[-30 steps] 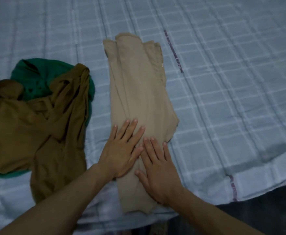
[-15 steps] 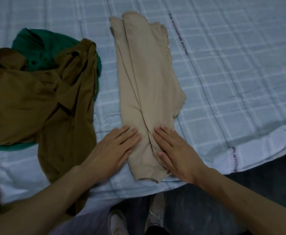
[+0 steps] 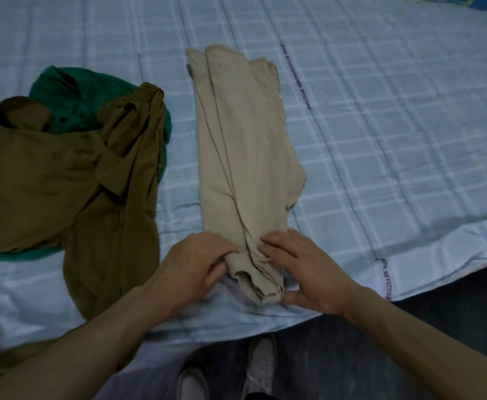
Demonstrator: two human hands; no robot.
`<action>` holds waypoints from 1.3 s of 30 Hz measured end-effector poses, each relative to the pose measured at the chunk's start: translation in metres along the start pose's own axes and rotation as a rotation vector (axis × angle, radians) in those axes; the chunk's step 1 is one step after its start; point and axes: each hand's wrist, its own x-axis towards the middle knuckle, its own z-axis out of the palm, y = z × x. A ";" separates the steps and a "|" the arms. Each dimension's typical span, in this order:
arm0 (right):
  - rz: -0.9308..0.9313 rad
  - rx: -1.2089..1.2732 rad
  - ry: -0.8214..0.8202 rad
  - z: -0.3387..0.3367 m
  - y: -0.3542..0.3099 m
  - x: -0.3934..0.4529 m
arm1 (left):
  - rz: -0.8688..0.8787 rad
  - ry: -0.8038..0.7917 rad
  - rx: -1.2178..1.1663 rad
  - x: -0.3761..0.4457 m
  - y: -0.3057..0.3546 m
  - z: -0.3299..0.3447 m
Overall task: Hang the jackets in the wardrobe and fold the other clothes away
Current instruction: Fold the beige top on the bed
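Note:
A beige garment [image 3: 245, 145], folded into a long narrow strip, lies lengthwise on the bed [image 3: 395, 125]. Its near end is bunched and lifted slightly off the cover. My left hand [image 3: 196, 261] grips that end from the left, fingers curled over the top and thumb tucked under the fabric. My right hand [image 3: 303, 269] holds it from the right, fingers on top and thumb beneath the edge. To the left lies a crumpled olive-brown garment [image 3: 63, 180] spread over a green garment [image 3: 72, 96].
The bed's pale blue checked cover has printed text strips. Its near edge [image 3: 409, 290] runs diagonally at lower right, with dark floor beyond. My shoes [image 3: 259, 362] show below the edge. A colourful item [image 3: 464, 0] peeks in at the top right corner.
Both hands slid down the beige garment from flat pressing on it to its near end, then curled round that end and raised it a little. The camera view shifted.

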 end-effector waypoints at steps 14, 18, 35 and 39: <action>0.481 0.521 0.559 -0.078 0.025 0.097 | -0.462 0.474 -0.113 0.128 -0.022 -0.052; 0.556 0.554 0.610 -0.096 0.051 0.148 | -0.511 0.596 -0.117 0.176 -0.048 -0.061; 0.635 0.419 0.549 -0.142 0.179 0.341 | -0.679 0.632 -0.176 0.326 -0.177 -0.117; 0.720 0.383 0.469 -0.140 0.205 0.373 | -0.748 0.610 -0.169 0.342 -0.210 -0.114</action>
